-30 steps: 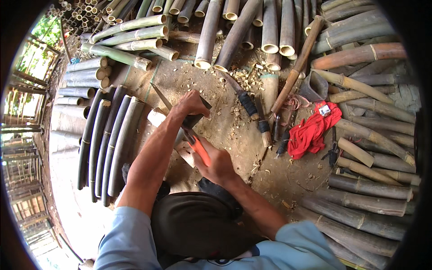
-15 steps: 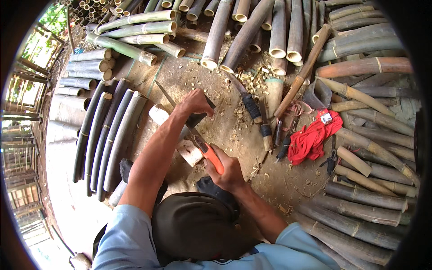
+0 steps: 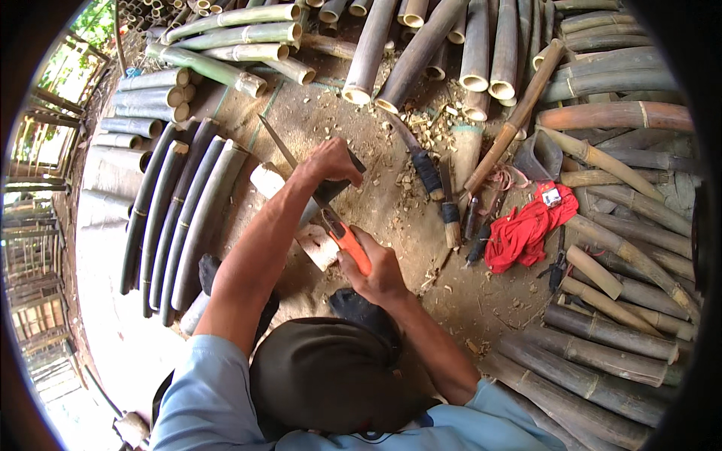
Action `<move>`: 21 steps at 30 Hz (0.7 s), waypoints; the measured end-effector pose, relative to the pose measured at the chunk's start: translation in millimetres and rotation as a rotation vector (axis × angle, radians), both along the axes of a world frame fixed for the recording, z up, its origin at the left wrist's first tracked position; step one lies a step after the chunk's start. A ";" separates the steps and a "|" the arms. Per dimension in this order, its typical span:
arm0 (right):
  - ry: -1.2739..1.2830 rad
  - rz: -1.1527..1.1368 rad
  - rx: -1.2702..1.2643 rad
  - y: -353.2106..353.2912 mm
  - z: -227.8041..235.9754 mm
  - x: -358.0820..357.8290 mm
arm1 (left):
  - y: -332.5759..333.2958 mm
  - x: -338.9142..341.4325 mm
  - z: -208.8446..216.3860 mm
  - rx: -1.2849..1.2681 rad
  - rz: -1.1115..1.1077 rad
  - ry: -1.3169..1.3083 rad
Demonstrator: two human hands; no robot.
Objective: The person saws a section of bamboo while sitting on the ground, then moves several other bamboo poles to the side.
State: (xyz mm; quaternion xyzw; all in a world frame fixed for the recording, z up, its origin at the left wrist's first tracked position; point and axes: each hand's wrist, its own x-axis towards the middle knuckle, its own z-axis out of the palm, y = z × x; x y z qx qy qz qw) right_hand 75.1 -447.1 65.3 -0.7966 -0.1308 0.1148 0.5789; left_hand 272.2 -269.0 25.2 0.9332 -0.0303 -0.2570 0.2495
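Two light-blue sleeves (image 3: 210,391) and one dark cap (image 3: 323,368) are nearest; ahead of them the right hand (image 3: 376,267) is clamped on one orange-handled saw (image 3: 351,248), its blade slanting up and left, past the left wrist; the left hand (image 3: 331,159) lies farther forward, apart from the right, wrapped over one dark bamboo piece (image 3: 332,189); this piece lies under the left fingers and ahead of the right hand, with the blade crossing at it; whether the teeth touch it I cannot tell.

Two pale block parts show about it, one right of the left forearm (image 3: 317,246), one left of it (image 3: 267,180); I cannot tell if they are a single block.

To the left lie five dark lengths (image 3: 209,225) in a row; to the right, two knives (image 3: 426,177) with wrapped handles, one red cloth (image 3: 519,239) bearing one small white pack (image 3: 551,197), and one long brown pole (image 3: 515,116); farther off, wood chips (image 3: 429,135) and hollow poles (image 3: 368,56), too overlapped to count.
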 end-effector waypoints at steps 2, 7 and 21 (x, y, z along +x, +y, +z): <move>-0.016 0.018 -0.059 -39.1 21.3 -32.7 | 8.4 4.8 -0.6 0.045 -0.002 -0.059; 0.012 -0.034 0.043 -113.4 59.8 -111.4 | 15.5 -1.7 4.0 0.044 -0.006 0.035; -0.032 0.054 0.006 -92.4 22.5 -67.9 | 11.0 -3.0 11.0 0.071 0.031 0.055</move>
